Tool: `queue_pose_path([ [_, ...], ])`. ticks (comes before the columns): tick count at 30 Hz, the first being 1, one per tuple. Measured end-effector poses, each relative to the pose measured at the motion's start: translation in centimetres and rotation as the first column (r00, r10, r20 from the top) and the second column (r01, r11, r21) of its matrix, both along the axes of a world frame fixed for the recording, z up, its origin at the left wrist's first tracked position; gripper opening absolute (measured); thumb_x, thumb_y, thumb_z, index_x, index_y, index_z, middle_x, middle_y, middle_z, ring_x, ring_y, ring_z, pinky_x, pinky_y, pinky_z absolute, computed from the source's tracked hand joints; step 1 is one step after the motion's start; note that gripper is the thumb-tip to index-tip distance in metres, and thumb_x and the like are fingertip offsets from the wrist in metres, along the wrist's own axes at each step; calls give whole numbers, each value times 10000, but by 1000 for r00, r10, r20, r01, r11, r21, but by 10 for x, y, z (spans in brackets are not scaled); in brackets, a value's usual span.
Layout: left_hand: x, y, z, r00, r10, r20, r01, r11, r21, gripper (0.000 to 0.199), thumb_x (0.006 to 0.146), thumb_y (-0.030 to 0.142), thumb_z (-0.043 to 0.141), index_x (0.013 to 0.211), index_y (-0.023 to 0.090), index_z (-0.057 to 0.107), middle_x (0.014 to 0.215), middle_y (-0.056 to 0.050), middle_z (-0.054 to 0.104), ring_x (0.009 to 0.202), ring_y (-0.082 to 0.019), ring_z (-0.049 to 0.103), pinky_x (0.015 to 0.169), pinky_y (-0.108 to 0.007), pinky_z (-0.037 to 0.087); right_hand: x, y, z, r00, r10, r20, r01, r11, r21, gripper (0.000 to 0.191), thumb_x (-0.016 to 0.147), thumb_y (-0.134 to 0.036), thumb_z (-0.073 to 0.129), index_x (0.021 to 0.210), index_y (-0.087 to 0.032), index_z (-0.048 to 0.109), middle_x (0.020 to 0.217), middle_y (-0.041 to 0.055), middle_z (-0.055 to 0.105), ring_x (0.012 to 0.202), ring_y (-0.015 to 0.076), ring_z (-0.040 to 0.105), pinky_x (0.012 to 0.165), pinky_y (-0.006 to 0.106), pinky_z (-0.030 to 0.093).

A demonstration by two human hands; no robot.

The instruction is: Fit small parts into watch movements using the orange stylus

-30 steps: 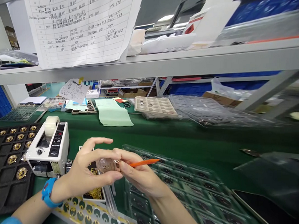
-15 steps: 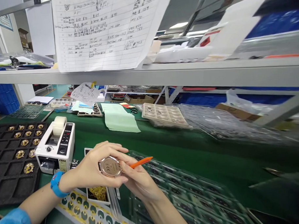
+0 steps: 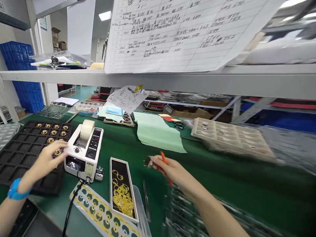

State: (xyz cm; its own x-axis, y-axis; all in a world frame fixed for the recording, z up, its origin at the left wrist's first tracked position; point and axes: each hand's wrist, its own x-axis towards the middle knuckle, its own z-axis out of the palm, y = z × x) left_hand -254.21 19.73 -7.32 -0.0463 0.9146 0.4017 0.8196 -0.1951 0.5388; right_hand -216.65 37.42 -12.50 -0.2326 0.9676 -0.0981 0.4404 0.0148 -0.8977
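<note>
My right hand (image 3: 172,170) is over the green mat, pinching a round metal watch case (image 3: 148,162) tilted nearly edge-on. An orange pen-shaped tool (image 3: 163,157) is also held in it, passing between the fingers. To the left, my left hand (image 3: 49,158) has its fingers stretched out and apart over the right side of a black compartment tray (image 3: 22,159), with nothing visible in it. Gold-coloured ring-shaped watch parts (image 3: 50,140) sit in several of the tray's cells. Close to the left fingertips stands a white tape dispenser (image 3: 84,152).
A white-rimmed box (image 3: 136,202) of yellow rings lies mid-bench, with tweezers (image 3: 146,202) beside it. A sticker sheet (image 3: 99,214) and a black cable (image 3: 69,215) are in front. Clear trays (image 3: 187,214) lie under my right forearm. A grey shelf beam (image 3: 156,78) crosses above.
My left hand has let go of the watch case and swung left to the black tray. My right hand keeps the case and the orange tool. The view has turned left.
</note>
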Motion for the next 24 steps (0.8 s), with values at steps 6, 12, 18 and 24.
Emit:
queue_pose_path([
  [6, -100, 11, -42, 867, 413, -278, -462, 877, -136, 399, 794, 432, 432, 853, 122, 676, 911, -187, 665, 927, -378, 620, 886, -513, 489, 5, 67, -38, 961, -254, 109, 259, 966, -27, 232, 948, -353, 579, 980, -128, 623, 911, 27, 634, 755, 130, 610, 683, 290, 535],
  [12, -120, 29, -61, 832, 364, -419, -470, 864, -182, 409, 722, 422, 440, 826, 114, 689, 861, -210, 601, 920, -429, 600, 843, -539, 481, 27, 73, -34, 945, -327, -27, 328, 942, 73, 259, 944, -373, 583, 996, -124, 632, 948, 39, 651, 810, 150, 634, 729, 319, 548],
  [18, -121, 45, -33, 890, 278, -361, -382, 887, -259, 173, 650, 363, 589, 666, 194, 623, 638, -60, 581, 684, -286, 621, 645, -333, 480, 50, 44, -22, 914, -361, -188, 385, 915, 118, 341, 916, -464, 567, 857, -134, 628, 721, -5, 600, 557, 95, 507, 551, 244, 434],
  [24, -53, 42, 35, 805, 555, -209, -537, 832, 143, 136, 903, 353, 478, 873, 223, 451, 711, 3, 540, 651, -215, 565, 535, -236, 323, 53, 12, 0, 881, -370, -295, 424, 894, 146, 418, 690, -554, 683, 587, -155, 614, 576, 30, 559, 493, 102, 376, 491, 272, 305],
])
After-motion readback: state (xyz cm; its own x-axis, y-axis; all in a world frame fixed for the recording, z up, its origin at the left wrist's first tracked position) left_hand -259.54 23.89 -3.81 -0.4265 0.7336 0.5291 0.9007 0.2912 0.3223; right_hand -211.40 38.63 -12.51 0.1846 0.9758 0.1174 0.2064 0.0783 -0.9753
